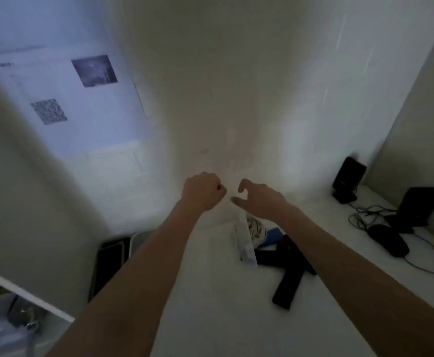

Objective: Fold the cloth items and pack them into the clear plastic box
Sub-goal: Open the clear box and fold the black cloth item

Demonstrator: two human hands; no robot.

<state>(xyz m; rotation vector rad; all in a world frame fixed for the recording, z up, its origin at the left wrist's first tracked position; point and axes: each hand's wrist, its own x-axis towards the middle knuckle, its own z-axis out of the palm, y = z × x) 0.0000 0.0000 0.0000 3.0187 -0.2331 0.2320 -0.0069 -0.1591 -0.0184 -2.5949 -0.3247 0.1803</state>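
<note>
Cloth items (270, 243) lie in a loose heap on the white table (210, 292): dark strips crossed over each other, a blue piece, a pale patterned one. None looks folded. Clear plastic box (140, 237) only partly shows, at the table's left edge behind the left forearm; contents cannot be told. Left hand (203, 191) clenched in a fist, nothing visible in it. Right hand (258, 198) half open, fingers curled, empty, raised above the heap. Judgement: task barely begun. Black speakers (348, 180) and cables sit far right.
</note>
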